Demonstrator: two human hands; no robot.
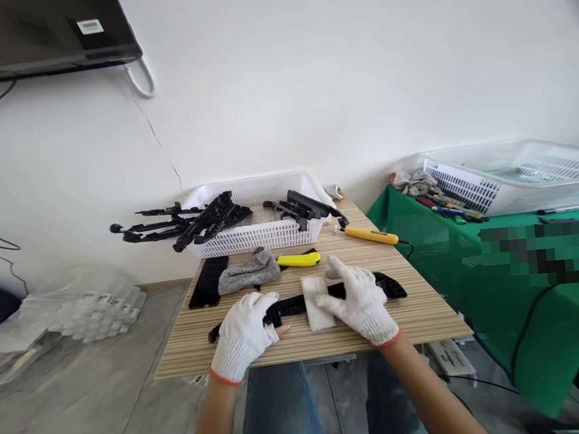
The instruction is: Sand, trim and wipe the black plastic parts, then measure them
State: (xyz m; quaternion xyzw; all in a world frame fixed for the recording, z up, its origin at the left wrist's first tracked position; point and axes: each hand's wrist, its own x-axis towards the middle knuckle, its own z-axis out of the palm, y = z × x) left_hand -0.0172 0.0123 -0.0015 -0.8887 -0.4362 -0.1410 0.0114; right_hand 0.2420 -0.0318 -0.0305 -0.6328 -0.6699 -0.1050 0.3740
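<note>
A long black plastic part (pixel 293 305) lies crosswise over the wooden table, its broad ribbed end to the right. My left hand (pixel 246 331), in a white knit glove with a bare thumb tip, is closed around its left section. My right hand (pixel 360 300), gloved too, rests over the right section with its fingers curled about it. The thumb of that hand touches a flat whitish block (pixel 319 317), over which the part appears to pass. Just beyond are a grey cloth (pixel 250 271) and a yellow-handled utility knife (pixel 299 260).
A white basket (pixel 266 237) with several black plastic parts (pixel 209 218) stands at the table's back. A black ribbed piece (pixel 209 282) lies at left, a yellow corded tool (pixel 371 235) at right. Beside the table is a green-covered table (pixel 438 259) with a white basket (pixel 523 192).
</note>
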